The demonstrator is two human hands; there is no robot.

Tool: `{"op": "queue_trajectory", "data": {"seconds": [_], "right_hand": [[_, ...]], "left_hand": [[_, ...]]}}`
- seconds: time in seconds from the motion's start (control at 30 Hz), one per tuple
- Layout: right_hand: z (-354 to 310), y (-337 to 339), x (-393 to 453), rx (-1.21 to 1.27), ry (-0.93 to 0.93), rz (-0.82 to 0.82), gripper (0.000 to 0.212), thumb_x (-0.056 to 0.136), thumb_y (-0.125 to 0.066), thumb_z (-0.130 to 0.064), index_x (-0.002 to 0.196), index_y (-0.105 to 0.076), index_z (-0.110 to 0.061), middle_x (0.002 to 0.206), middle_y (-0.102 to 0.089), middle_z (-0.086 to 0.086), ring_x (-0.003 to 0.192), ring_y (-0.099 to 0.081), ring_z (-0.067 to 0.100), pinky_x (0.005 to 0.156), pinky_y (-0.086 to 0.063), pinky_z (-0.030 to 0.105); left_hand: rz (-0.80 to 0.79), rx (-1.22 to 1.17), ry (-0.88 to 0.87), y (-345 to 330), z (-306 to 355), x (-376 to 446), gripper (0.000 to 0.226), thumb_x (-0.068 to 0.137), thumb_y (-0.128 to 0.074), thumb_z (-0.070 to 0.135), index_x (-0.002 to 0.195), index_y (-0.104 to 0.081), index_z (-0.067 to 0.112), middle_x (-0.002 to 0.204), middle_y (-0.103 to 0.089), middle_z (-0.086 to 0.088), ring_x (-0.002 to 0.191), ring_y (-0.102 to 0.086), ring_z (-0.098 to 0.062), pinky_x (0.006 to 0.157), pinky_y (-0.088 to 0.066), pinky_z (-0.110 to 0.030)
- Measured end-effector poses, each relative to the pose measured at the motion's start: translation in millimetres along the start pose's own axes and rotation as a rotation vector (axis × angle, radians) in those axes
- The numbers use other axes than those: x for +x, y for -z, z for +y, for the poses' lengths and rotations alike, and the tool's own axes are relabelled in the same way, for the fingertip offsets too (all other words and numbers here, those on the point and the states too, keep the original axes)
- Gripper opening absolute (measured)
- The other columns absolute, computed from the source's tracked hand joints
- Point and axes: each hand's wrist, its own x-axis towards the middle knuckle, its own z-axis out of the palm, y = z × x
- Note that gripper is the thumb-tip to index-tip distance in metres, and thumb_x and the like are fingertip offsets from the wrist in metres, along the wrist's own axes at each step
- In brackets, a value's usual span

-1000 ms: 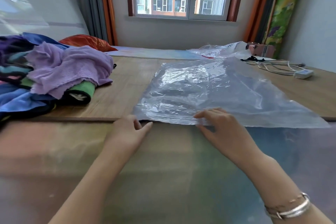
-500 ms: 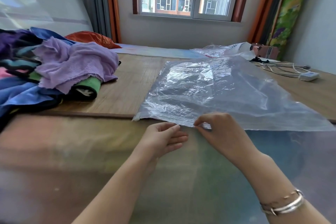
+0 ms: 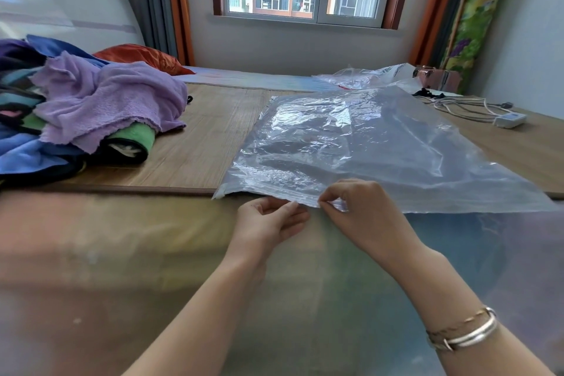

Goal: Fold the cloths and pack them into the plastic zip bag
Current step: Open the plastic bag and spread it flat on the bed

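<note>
I see the plastic zip bag (image 3: 351, 147) lying flat on the bed's woven mat (image 3: 198, 137), its near edge overhanging the mat's front edge. My right hand (image 3: 360, 211) pinches that edge; my left hand (image 3: 268, 220) holds it from beneath, fingers loosely curled. The cloths (image 3: 91, 107) are heaped at the left edge.

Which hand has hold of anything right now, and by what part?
Right hand pinches the large clear plastic zip bag at its near zip edge. Left hand touches that same edge from below; whether it grips cannot be told.
</note>
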Motion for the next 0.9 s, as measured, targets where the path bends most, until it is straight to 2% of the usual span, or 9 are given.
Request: {"op": "queue_trajectory", "data": {"seconds": [0.27,0.4,0.5,0.67,0.77,0.9], "right_hand": [[-1.3,0.4,1.7,0.026,-0.036,-0.007,0.011,0.085,-0.068,-0.025,0.093,-0.074,-0.021,0.093,-0.071,-0.008,0.091,-0.062,0.01,0.08,-0.047,0.027],[-4.0,-1.0,2.2,0.018,-0.042,-0.021,0.014,0.085,-0.067,-0.025,0.098,-0.074,-0.021,0.096,-0.071,-0.007,0.093,-0.063,0.01,0.081,-0.048,0.025],[-5.3,-1.8,2.9,0.02,-0.046,-0.011,0.016,0.085,-0.066,-0.024,0.099,-0.073,-0.022,0.096,-0.071,-0.007,0.094,-0.064,0.011,0.083,-0.05,0.03],[-8.8,0.4,3.2,-0.034,-0.043,0.015,0.018,0.088,-0.063,-0.041,0.098,-0.073,-0.029,0.094,-0.068,-0.011,0.092,-0.063,0.009,0.075,-0.047,0.028],[-10.2,2.9,4.0,-0.067,-0.053,0.021,0.02,0.089,-0.06,-0.046,0.095,-0.072,-0.032,0.094,-0.07,-0.011,0.092,-0.065,0.01,0.076,-0.047,0.028],[-12.0,5.7,4.3,-0.116,-0.056,0.019,0.021,0.09,-0.055,-0.05,0.094,-0.071,-0.036,0.095,-0.071,-0.017,0.093,-0.065,0.007,0.076,-0.042,0.026]], "left_hand": [[0.009,-0.02,0.009,-2.8,-1.9,3.7,0.002,0.089,-0.062,-0.002,0.087,-0.062,-0.001,0.076,-0.073,-0.01,0.075,-0.073,-0.017,0.075,-0.059,-0.027],[0.043,-0.047,0.048,-5.0,1.5,6.0,0.006,0.087,-0.06,-0.005,0.087,-0.058,0.0,0.084,-0.072,-0.016,0.074,-0.073,-0.019,0.073,-0.06,-0.027],[0.051,-0.073,0.053,-5.1,2.7,7.2,0.009,0.088,-0.059,-0.005,0.081,-0.059,0.002,0.082,-0.072,-0.016,0.074,-0.073,-0.019,0.076,-0.058,-0.027],[0.004,-0.048,-0.045,-7.6,-0.3,5.7,0.004,0.089,-0.063,0.003,0.088,-0.067,0.001,0.086,-0.074,-0.012,0.077,-0.073,-0.015,0.075,-0.058,-0.023],[0.019,0.025,-0.142,-7.8,-1.0,5.4,0.006,0.087,-0.066,0.003,0.086,-0.069,-0.002,0.085,-0.074,-0.015,0.08,-0.073,-0.018,0.075,-0.058,-0.023],[0.015,0.145,-0.27,-9.6,0.0,4.5,0.008,0.084,-0.069,0.001,0.082,-0.07,-0.007,0.078,-0.073,-0.016,0.072,-0.071,-0.014,0.068,-0.056,-0.018]]}}
